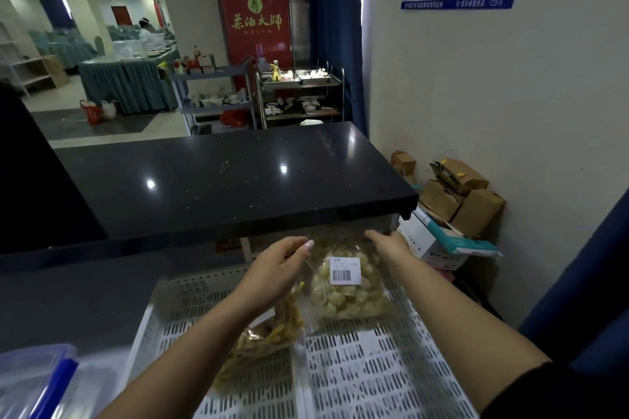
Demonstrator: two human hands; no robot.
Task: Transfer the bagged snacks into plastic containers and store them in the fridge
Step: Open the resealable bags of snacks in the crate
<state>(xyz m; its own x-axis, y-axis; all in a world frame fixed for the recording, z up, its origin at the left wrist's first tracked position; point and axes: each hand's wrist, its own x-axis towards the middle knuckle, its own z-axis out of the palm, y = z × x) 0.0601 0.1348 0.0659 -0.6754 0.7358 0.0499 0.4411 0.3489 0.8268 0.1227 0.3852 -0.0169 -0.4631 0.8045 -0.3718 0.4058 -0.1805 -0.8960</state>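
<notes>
A clear bag of pale yellow snack pieces [343, 296] with a white barcode label lies on a white perforated tray [374, 371]. My right hand [389, 245] grips the bag's top right corner. My left hand [275, 269] pinches its top left edge between thumb and fingers. A second bag of darker yellow strip snacks [258, 347] lies on the tray under my left forearm. At the bottom left, blurred, stands a clear plastic container [30, 381] with a blue clip.
A black stone counter [221, 180] overhangs just beyond the tray. Brown cardboard boxes [456, 194] and a white and teal box [439, 241] are stacked against the right wall. Trolleys with dishes [299, 95] stand in the room behind.
</notes>
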